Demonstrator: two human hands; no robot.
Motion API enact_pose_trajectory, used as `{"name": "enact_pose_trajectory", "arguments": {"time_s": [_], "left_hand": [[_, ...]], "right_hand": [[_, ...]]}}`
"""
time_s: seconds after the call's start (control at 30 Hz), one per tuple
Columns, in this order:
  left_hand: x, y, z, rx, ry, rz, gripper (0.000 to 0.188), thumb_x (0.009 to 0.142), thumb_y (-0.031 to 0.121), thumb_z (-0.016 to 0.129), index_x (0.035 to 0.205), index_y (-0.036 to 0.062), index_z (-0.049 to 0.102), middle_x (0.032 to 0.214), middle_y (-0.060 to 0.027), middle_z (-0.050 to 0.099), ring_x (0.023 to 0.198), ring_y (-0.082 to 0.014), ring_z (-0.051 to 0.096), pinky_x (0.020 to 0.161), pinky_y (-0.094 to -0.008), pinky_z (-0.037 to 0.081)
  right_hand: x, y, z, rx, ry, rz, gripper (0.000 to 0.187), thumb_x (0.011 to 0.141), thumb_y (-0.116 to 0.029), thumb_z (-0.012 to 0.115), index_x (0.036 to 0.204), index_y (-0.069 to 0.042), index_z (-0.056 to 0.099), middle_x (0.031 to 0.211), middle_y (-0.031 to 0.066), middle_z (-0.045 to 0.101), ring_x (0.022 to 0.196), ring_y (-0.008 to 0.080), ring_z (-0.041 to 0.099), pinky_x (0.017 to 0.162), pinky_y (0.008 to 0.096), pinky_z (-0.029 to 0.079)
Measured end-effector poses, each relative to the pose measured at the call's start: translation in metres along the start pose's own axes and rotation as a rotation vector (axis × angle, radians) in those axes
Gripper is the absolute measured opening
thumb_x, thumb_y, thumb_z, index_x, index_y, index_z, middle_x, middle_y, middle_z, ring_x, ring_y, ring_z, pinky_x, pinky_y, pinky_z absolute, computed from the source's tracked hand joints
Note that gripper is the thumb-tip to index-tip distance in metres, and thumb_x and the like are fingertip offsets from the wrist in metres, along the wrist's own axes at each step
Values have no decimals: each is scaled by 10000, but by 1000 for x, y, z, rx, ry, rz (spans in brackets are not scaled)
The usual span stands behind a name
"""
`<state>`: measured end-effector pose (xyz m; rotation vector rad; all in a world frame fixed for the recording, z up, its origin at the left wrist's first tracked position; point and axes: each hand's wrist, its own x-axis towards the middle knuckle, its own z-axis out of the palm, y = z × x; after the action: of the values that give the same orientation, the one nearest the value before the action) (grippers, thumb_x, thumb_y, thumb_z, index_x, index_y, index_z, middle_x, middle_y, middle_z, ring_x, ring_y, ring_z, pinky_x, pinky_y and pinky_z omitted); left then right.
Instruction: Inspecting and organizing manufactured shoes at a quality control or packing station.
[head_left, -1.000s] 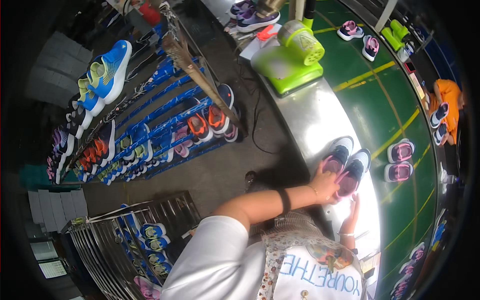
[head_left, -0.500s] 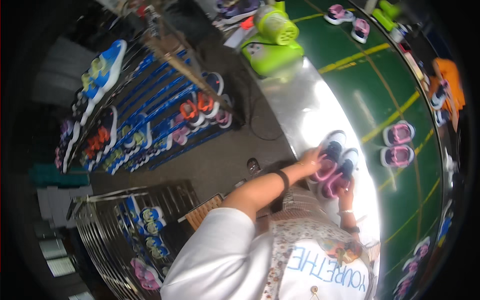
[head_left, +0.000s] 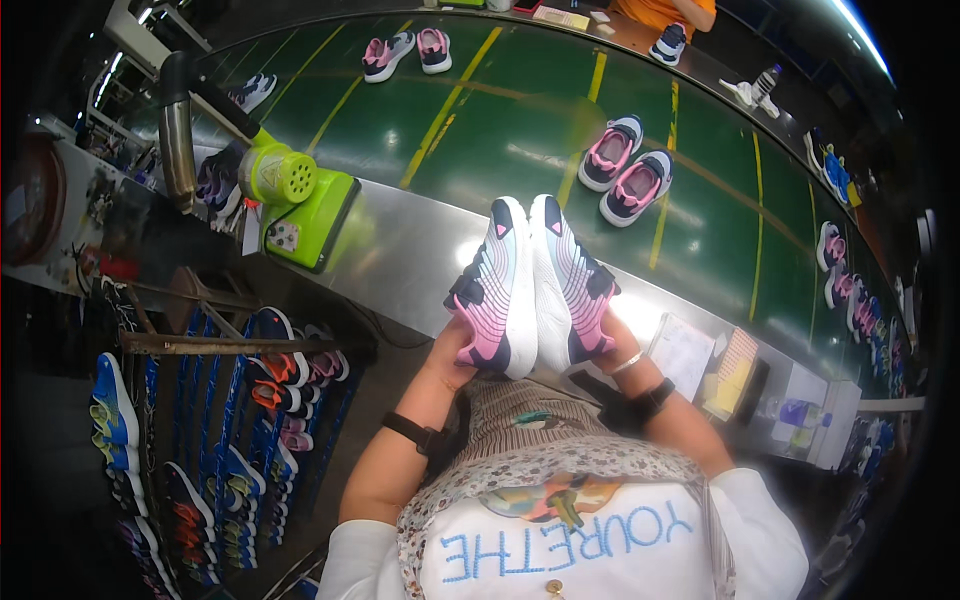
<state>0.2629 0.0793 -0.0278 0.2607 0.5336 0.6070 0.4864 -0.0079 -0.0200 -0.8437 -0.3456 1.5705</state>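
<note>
My left hand (head_left: pixel 459 338) is tucked into a pink, navy and pale blue sneaker (head_left: pixel 490 290), holding it from the opening. A matching sneaker (head_left: pixel 575 285) is held the same way by my right hand (head_left: pixel 618 332). Both shoes are raised above the metal ledge, toes pointing away from me. Their white soles face each other, touching or nearly so, and the striped sides are turned outward. Most of my fingers are hidden inside the shoes.
A steel ledge (head_left: pixel 410 240) borders a green conveyor belt (head_left: pixel 500 130) carrying several sneakers. A lime-green heat blower (head_left: pixel 300 210) stands left. Papers (head_left: pixel 683 352) and a plastic bottle (head_left: pixel 803 413) lie right. A shoe rack (head_left: pixel 215 400) is lower left. A person in orange (head_left: pixel 665 12) sits across.
The sneakers were held low with their openings showing; now they are lifted and turned sole to sole, hands inside. My view has swung, so the belt runs across the top.
</note>
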Motion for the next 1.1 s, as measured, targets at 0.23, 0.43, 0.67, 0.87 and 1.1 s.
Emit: {"name": "enact_pose_trajectory", "arguments": {"time_s": [0.23,0.43,0.67,0.87,1.1], "left_hand": [[-6,18,30,79,-105,19,488,843,246,502,1245,19,343,1189,-101,466,1081,-214,470,932,-344,379],[-17,42,67,246,-350,282,655,822,310,534,1340,115,183,1251,-126,391,1111,-248,440,946,-393,360],[-6,20,60,-85,-524,-96,672,867,510,308,1266,-30,294,1243,-173,413,1137,-276,423,965,-393,337],[-11,35,57,56,-436,-61,568,906,413,289,1254,-35,315,1236,-161,427,1125,-274,436,965,-391,336],[-17,61,70,242,-389,-71,435,905,256,311,1229,-30,364,1178,-164,474,1059,-238,489,915,-364,391]], "right_hand": [[-10,-18,12,171,-97,-15,506,848,-148,488,1300,-64,278,1250,98,426,1116,205,452,946,339,365],[-17,-46,14,269,-234,-164,709,778,-334,598,1337,-119,219,1314,119,332,1193,259,363,1001,402,291],[-32,-27,3,247,-285,-2,638,858,-502,371,1276,-23,321,1253,133,424,1124,231,441,968,369,340],[-45,-52,11,-66,-201,-72,580,884,-428,375,1287,-19,296,1256,130,415,1121,217,439,965,345,341],[-48,-72,14,-291,-108,-109,606,885,-365,418,1332,-19,199,1286,107,364,1156,173,375,968,301,302]]}}
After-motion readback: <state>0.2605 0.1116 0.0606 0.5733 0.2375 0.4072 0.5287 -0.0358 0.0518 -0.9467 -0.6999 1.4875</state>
